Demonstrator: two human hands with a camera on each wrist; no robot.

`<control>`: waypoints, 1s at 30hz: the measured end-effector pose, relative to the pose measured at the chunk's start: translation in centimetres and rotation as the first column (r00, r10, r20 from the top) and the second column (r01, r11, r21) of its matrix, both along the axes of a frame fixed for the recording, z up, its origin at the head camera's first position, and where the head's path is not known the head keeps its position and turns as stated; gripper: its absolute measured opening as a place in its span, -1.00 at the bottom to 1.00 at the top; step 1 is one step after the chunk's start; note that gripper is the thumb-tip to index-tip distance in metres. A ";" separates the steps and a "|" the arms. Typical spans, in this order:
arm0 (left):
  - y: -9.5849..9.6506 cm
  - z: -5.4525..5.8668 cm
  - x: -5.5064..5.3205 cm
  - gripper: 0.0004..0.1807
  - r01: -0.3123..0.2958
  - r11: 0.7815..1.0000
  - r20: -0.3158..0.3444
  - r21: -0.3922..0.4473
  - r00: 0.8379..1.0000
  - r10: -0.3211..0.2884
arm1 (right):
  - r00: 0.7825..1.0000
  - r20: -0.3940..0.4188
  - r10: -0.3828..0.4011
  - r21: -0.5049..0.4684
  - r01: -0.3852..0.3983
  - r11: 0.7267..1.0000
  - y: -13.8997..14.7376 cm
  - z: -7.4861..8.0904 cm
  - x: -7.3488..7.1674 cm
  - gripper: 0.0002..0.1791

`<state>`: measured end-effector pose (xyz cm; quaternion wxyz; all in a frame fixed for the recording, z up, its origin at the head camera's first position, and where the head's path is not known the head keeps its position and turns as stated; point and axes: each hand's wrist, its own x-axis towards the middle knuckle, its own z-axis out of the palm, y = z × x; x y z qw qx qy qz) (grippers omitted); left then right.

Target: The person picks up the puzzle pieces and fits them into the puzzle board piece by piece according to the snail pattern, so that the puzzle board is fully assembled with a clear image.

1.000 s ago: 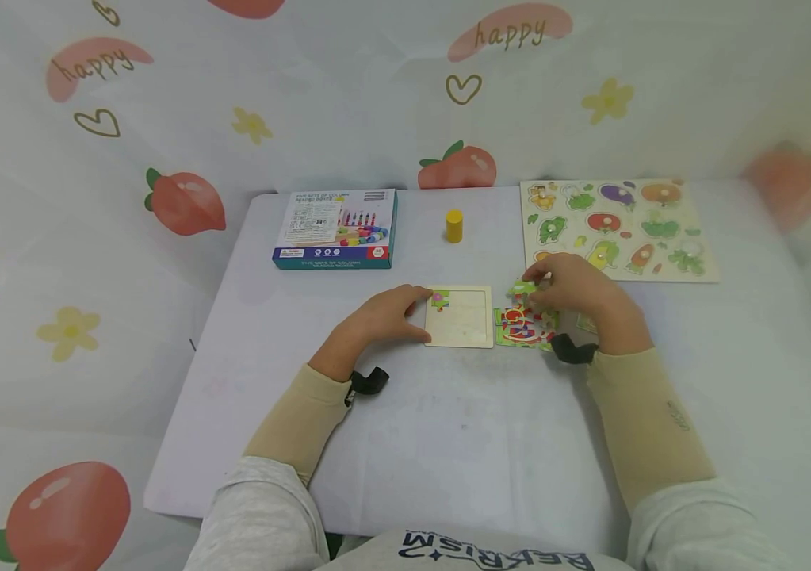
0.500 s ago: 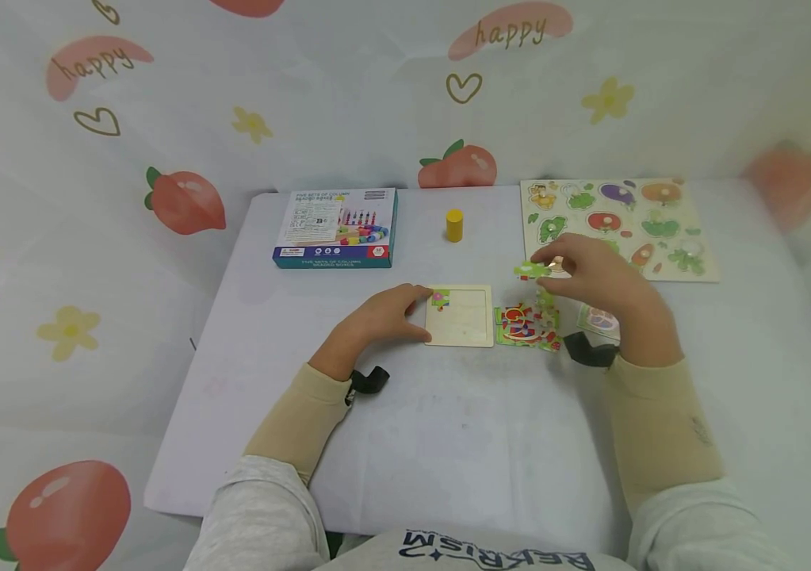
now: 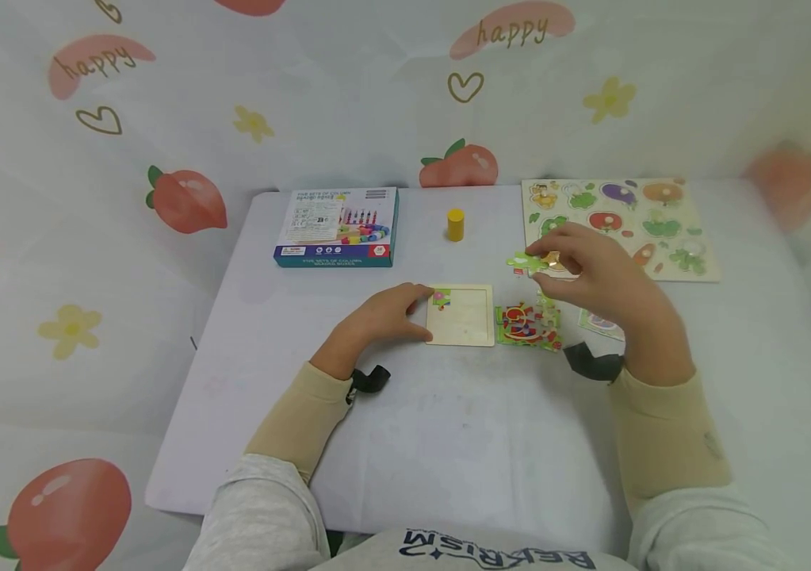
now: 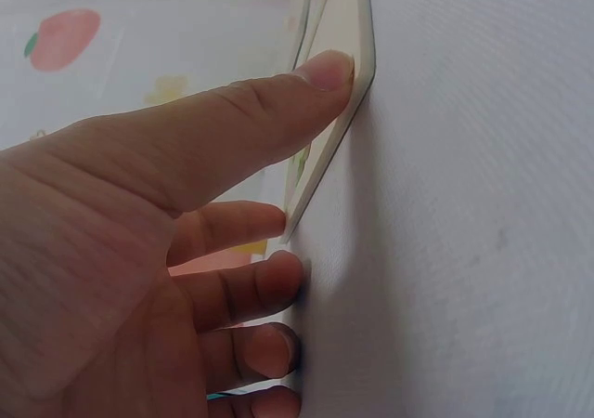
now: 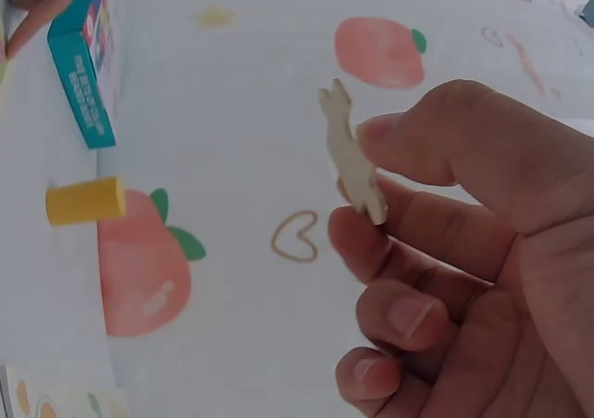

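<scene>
In the head view, my right hand (image 3: 594, 277) pinches a green jigsaw puzzle piece (image 3: 525, 262) between thumb and fingers, raised above the table. The right wrist view shows the pale side of that puzzle piece (image 5: 351, 158). My left hand (image 3: 384, 317) holds the left edge of a square wooden puzzle tray (image 3: 469, 317), its thumb on the near corner and its index finger at the far one. One puzzle piece (image 3: 441, 298) with a pink flower lies in the tray's far left corner. To the tray's right sits a pile of colourful puzzle pieces (image 3: 522, 325).
A vegetable puzzle board (image 3: 640, 230) lies at the back right, partly behind my right hand. A small printed card (image 3: 599, 323) is beneath my right wrist. A yellow cylinder (image 3: 455, 225) stands at the back, with a teal toy box (image 3: 334, 228) to its left.
My right hand has lifted the green puzzle piece off the pile and moved away from me with it, turning it a little. The left hand stays at the tray.
</scene>
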<state>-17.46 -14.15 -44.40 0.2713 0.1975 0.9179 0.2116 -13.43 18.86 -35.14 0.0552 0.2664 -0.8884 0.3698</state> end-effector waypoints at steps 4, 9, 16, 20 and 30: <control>0.0 0.1 0.0 -0.08 0.003 1.000 0.002 0.003 1.000 -0.003 | 0.997 -0.066 0.032 -0.039 -0.035 0.999 -0.8 0.2 0.3 -0.67; 0.1 0.2 -0.1 -0.08 0.006 1.000 0.006 0.000 1.000 -0.006 | 0.994 -0.088 0.060 -0.064 -0.065 0.996 -1.9 0.4 0.7 -0.66; 0.1 0.1 -0.1 -0.08 0.007 1.000 0.006 -0.005 1.000 -0.007 | 0.985 -0.123 0.118 -0.075 -0.128 0.989 -3.3 0.2 0.7 -0.68; 0.1 0.2 -0.1 -0.08 0.006 1.000 0.011 0.005 1.000 -0.006 | 0.986 -0.083 0.143 -0.068 -0.148 0.987 -4.0 -0.2 0.4 -0.69; 0.0 0.2 -0.2 -0.07 -0.001 1.000 0.032 0.011 0.999 0.001 | 0.986 -0.038 0.165 -0.054 -0.167 0.984 -5.6 -2.2 -0.9 -0.71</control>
